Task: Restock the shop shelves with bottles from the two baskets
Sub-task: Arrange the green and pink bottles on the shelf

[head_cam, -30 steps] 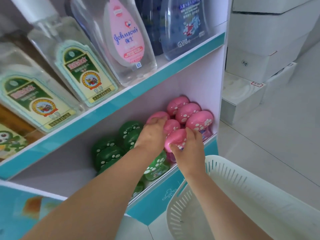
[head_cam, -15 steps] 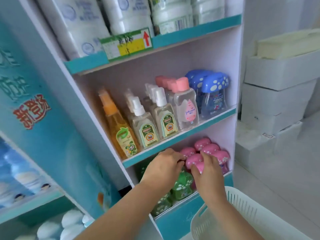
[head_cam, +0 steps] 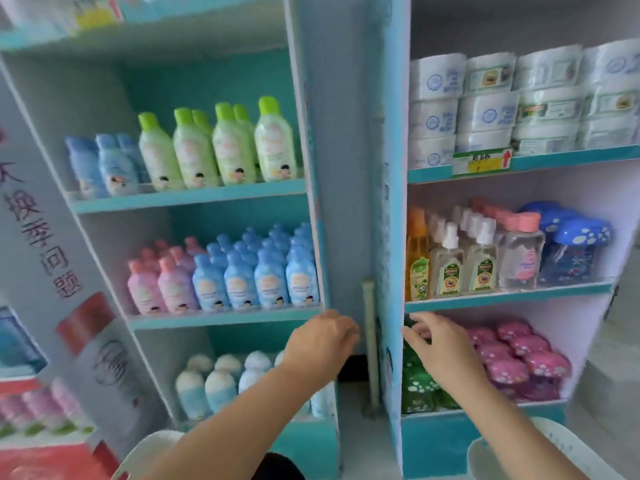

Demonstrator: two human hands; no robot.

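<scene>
Two shelf units stand side by side. My left hand (head_cam: pixel 320 341) hovers with loosely curled fingers, holding nothing, in front of the gap between the units, just below the left unit's middle shelf (head_cam: pixel 225 318). My right hand (head_cam: pixel 436 344) is spread and holds nothing, at the left front of the right unit's bottom shelf, over the green mushroom-cap bottles (head_cam: pixel 420 382). Pink mushroom-cap bottles (head_cam: pixel 519 355) fill that shelf's right side. A white basket rim (head_cam: pixel 568 445) shows at the lower right, another white basket rim (head_cam: pixel 149 448) at the lower left.
The left unit holds green-capped lotion bottles (head_cam: pixel 228 147), blue and pink bottles (head_cam: pixel 239 271) and white-capped bottles (head_cam: pixel 221 379). The right unit holds white tubs (head_cam: pixel 519 98) on top, pump and oil bottles (head_cam: pixel 485 258) below. A grey post (head_cam: pixel 369 348) stands in the gap.
Both hands have come off the pink bottles and pulled back. My left hand swung left, off the right unit. The view has drawn back and turned left, showing the left shelf unit.
</scene>
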